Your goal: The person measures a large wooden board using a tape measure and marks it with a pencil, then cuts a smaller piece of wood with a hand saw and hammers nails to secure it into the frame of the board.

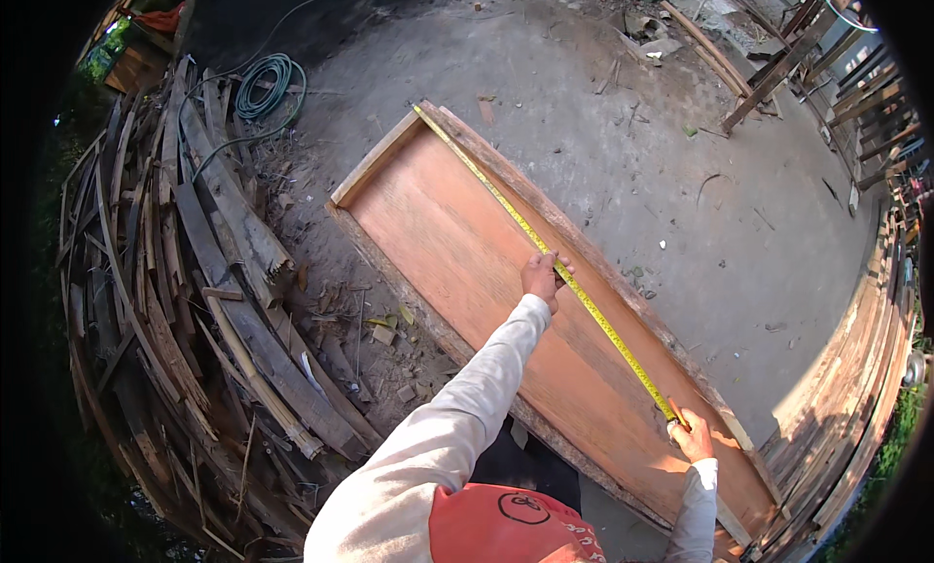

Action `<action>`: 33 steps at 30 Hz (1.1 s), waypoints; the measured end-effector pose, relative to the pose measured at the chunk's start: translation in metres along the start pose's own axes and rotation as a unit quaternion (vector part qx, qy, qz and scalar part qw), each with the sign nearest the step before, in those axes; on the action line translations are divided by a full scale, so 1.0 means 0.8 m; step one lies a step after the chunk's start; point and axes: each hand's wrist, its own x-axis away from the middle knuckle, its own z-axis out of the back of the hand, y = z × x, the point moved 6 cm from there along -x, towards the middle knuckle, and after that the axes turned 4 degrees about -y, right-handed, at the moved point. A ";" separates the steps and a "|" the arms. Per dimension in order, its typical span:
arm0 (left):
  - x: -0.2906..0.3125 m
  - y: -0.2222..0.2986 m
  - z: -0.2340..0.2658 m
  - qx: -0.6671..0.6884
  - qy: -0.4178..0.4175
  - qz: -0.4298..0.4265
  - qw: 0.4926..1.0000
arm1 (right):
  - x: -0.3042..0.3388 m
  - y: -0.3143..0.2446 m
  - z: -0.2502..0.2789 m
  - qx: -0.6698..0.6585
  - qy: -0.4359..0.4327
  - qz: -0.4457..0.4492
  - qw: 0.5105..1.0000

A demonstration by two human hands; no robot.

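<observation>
A shallow wooden box frame [428, 227] with a reddish plywood panel lies slantwise in front of me. A yellow measuring tape [610, 331] is drawn out along its right side, from the far corner to my right hand. My left hand [545, 276] grips the tape partway along, over the panel. My right hand [695, 438] is closed around the tape's near end, where the case is mostly hidden. A thin orange stick [678, 412], perhaps a pencil, pokes out of the same hand.
A large heap of old boards [156, 300] fills the left side, with a coiled green hose [265, 86] at its far end. More planks [856, 368] are stacked at the right. Timber posts [778, 72] stand at the far right on the concrete floor [623, 135].
</observation>
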 end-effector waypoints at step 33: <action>-0.015 -0.363 -0.332 -0.679 -0.332 -0.397 0.521 | -0.236 0.201 0.227 0.123 0.138 0.029 0.982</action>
